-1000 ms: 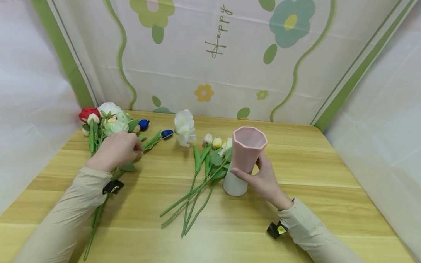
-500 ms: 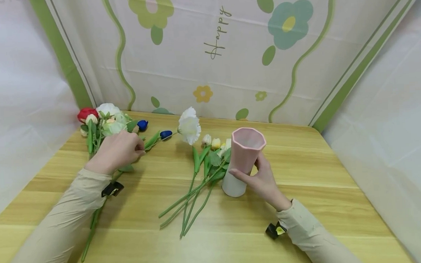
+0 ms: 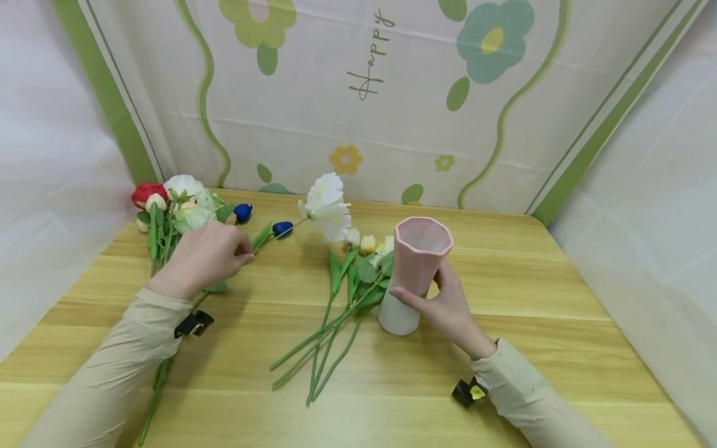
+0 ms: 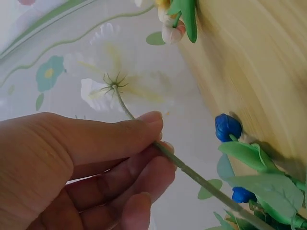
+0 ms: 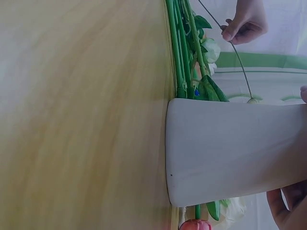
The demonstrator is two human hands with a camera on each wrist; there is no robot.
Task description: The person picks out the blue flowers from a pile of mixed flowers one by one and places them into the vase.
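My left hand point(image 3: 208, 259) pinches the thin green stem point(image 4: 204, 184) of a white artificial flower point(image 3: 327, 208) between thumb and fingertips. The bloom points to the right, raised over the table's back part; the left wrist view catches it from behind. My right hand point(image 3: 447, 310) grips a vase point(image 3: 416, 268), pink above fading to white below, thumb on its near side and fingers round the far right. The vase stands upright on the table, its wide octagonal mouth facing up. From the right wrist view its white base point(image 5: 225, 148) rests on the wood.
A pile with red, white and pale green blooms point(image 3: 195, 213) lies under and behind my left hand. Two blue buds point(image 3: 283, 229) lie beside it. Several tulips and leafy stems point(image 3: 338, 320) lie left of the vase. A printed curtain point(image 3: 307, 120) hangs behind the table.
The white flower has moved right and slightly up, its bloom turning as my left hand shifts a little right. My right hand and the vase stay in place.
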